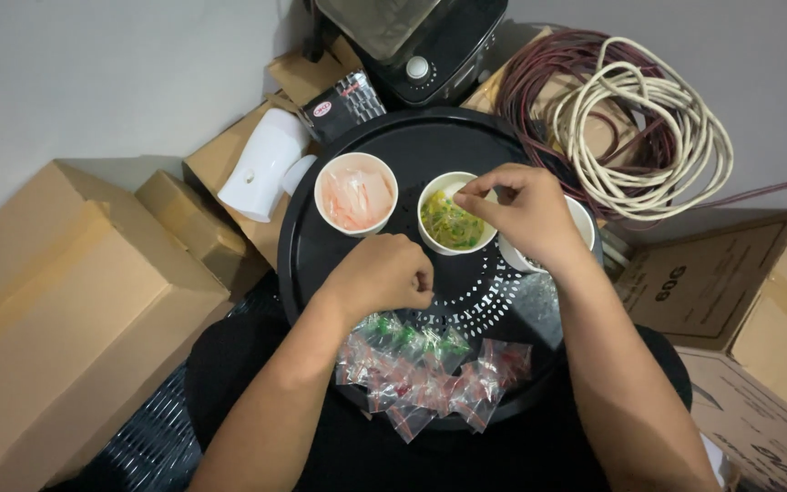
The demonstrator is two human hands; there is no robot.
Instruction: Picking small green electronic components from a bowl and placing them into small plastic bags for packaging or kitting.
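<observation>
Roughly midway, judging by the piles: your right hand (521, 205) pinches something tiny over the green-yellow cup (453, 221), its fingers closed. Your left hand (384, 273) is a loose fist on the black round tray (321, 264); can't tell what it grips. The pink cup (355, 194) already looks filled. A heap of small zip bags (430, 374), red and green, sits near you on the tray.

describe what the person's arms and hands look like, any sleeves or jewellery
Both forearms are bare up to the bottom edge of the picture: no sleeves show. The left hand and the right hand wear no gloves, and no rings, watch or bracelet can be seen on the fingers or wrists. No markings show. Dark clothing lies below the arms.
</observation>
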